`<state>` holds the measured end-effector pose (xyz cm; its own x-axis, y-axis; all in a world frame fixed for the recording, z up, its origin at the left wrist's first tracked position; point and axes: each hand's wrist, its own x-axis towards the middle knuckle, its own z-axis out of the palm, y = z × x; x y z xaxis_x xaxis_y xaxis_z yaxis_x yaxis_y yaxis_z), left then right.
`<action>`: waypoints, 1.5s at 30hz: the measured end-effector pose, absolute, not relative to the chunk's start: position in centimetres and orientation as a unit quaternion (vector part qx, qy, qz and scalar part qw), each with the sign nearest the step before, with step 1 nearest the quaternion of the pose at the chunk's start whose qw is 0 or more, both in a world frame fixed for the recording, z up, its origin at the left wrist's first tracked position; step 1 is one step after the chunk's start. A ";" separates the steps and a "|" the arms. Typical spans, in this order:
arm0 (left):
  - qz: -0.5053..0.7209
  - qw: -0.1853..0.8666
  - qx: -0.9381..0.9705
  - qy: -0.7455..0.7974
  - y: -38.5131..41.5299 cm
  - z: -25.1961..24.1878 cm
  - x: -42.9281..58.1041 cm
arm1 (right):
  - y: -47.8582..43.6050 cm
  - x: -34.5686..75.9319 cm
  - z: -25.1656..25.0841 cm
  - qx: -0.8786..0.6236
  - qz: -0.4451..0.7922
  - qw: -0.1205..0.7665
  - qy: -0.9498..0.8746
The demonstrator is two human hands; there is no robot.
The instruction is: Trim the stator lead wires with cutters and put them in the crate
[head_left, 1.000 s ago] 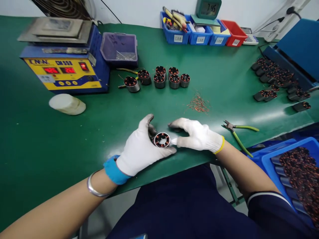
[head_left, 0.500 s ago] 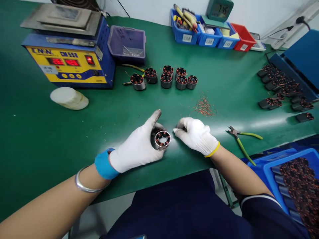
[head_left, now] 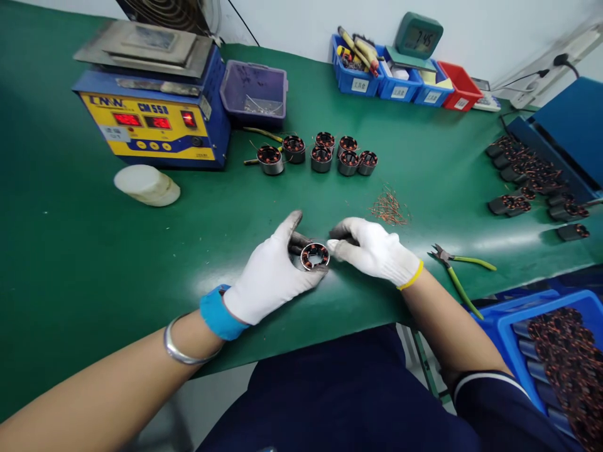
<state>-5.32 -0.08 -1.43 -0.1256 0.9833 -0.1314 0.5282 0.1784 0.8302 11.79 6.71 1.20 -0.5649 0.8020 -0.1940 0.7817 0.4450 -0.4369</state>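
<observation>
Left hand: gloved, fingers curled around a wound stator, index finger raised.
Right hand: gloved fingertips pressed together at the stator's right rim.
Stator: just above the green table, near its front edge.
Cutters: lying right of the hands.

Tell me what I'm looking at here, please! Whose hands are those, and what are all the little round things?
The picture comes from a camera worn on a person's head, so you look down at that person's own two hands in white gloves. The left hand holds a small metal ring with copper wire coiled inside. The right hand touches its edge with its fingertips. They work on a green table. Farther back stand six more rings like it, beside a yellow and blue machine with red glowing numbers. Green-handled cutters and a pile of snipped copper wire bits lie to the right. A blue bin at lower right holds many more wound parts.
</observation>
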 end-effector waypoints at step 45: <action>0.315 0.272 0.761 0.498 0.1 -2.1 -5.2 | 3.9 14.0 -0.7 -0.384 0.243 -0.015 -0.891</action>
<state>-5.21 0.12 -2.10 0.3055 0.9291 0.2082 0.5857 -0.3558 0.7282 13.97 3.93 -0.71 -0.7041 0.6776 -0.2124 0.6917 0.5868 -0.4210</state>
